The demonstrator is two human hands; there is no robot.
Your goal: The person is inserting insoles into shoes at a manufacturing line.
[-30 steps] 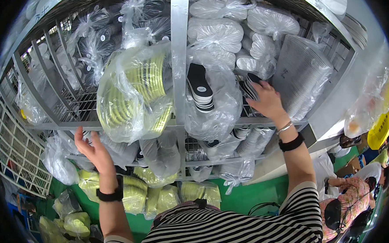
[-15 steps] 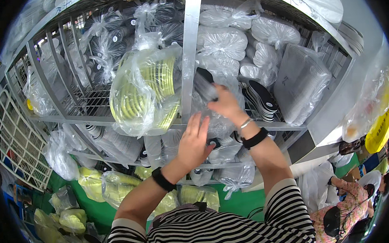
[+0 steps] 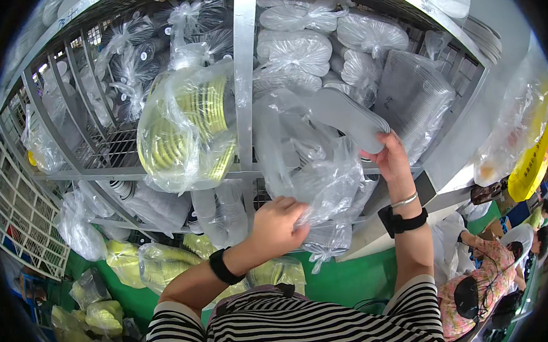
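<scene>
My right hand [image 3: 392, 157] pinches the near end of a small stack of grey shoe insoles [image 3: 348, 112], held at a slant over the shelf. Left of it, a loose clear plastic bag [image 3: 324, 174] stands crumpled with its mouth open. The fingers of my left hand [image 3: 280, 226] are curled closed on the near edge of this bag. Some dark and pale shapes show dimly through the plastic; I cannot make out what they are.
A metal post [image 3: 246, 79] divides the wire rack. Left of it hangs a bag of yellow-green insoles [image 3: 188, 129]. Bagged grey insoles [image 3: 413, 102] stand at the right, with more tied bags [image 3: 295, 49] behind. A person in a floral top [image 3: 484, 271] is at the lower right.
My right hand has moved right and nearer, now with grey insoles in it. My left hand has closed on the bag and come nearer. The rack has shifted slightly left in view.
</scene>
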